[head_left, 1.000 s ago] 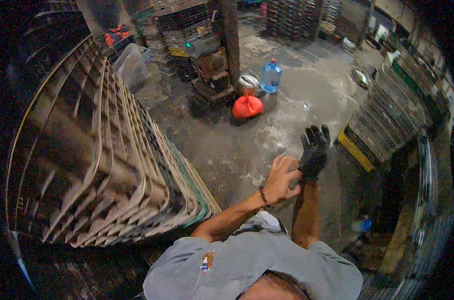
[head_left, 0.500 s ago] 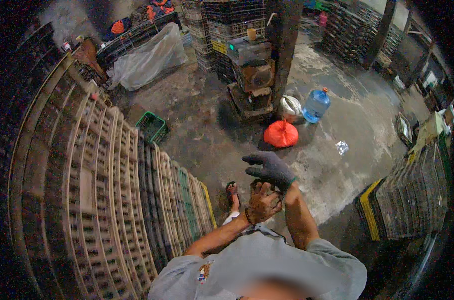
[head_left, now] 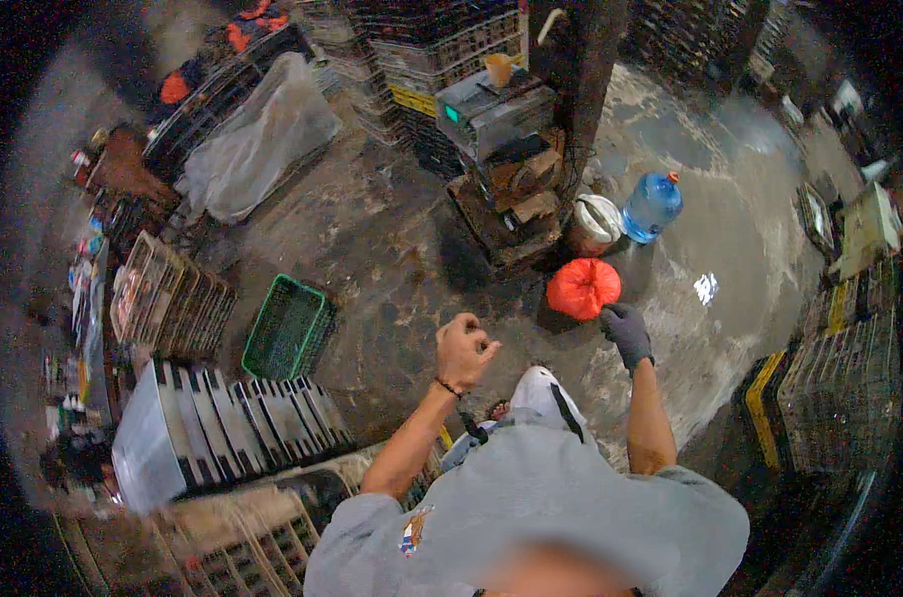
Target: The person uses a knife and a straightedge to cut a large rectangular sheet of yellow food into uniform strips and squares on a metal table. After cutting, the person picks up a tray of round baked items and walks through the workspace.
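Bare left hand (head_left: 464, 348) curled into a loose fist, empty — raised over the wet concrete floor (head_left: 392, 249). Gloved right hand (head_left: 628, 333) fingers half-bent, holding nothing — just beside the red sack (head_left: 582, 288).

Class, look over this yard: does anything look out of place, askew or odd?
Yes. Only the right hand wears a glove; the left hand is bare and fisted. A green crate lies alone on the wet floor, tilted, apart from the stacks.
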The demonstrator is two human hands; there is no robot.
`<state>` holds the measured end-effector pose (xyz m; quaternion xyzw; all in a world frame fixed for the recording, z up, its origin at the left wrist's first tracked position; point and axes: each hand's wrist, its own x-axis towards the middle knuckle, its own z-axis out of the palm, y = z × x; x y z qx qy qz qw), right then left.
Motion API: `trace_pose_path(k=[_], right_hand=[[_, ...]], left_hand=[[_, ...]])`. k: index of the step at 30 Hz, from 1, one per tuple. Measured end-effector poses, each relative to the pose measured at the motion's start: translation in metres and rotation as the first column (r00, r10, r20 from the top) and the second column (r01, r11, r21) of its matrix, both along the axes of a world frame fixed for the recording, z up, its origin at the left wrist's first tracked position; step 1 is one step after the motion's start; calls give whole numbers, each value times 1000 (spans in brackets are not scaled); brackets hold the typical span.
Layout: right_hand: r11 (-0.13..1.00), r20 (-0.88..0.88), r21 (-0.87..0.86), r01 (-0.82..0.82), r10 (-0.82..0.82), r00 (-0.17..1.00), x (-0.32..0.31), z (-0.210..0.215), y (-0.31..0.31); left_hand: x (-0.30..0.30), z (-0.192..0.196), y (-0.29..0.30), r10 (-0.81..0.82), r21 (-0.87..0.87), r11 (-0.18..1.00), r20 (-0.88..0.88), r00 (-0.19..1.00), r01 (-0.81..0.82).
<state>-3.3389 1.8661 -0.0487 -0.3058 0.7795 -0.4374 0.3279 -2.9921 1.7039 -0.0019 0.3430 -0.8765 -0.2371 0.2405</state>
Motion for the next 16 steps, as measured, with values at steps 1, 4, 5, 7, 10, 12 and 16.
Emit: trace_pose_path(k=[1, 4, 5, 7, 10, 12, 16], right_hand=[[999, -46, 13, 35, -35, 998, -11, -16, -18], [997, -84, -5, 83, -83, 993, -36, -47, -90], [997, -90, -25, 80, -82, 993, -41, -51, -118], [996, -139, -45, 82, -87, 986, -55, -51, -185], [993, -192, 14, 114, -109, 975, -72, -30, -296], [980, -250, 59, 187, -167, 954, -71, -7, -367], [884, -365, 336, 325, -196, 910, -110, -8, -471]], left_hand=[[-7, -4, -19, 41, 56, 998, 10, 999, -42], [-18, -26, -76, 171, 162, 970, 81, 982, -182], [-15, -50, -95, 218, 188, 954, 94, 971, -232], [-6, -92, -137, 239, 188, 944, 181, 954, -273], [55, -175, -183, 277, 202, 897, 434, 857, -392], [118, -227, -202, 280, 198, 832, 655, 702, -518], [160, -250, -227, 145, 393, 568, 817, 558, -723]])
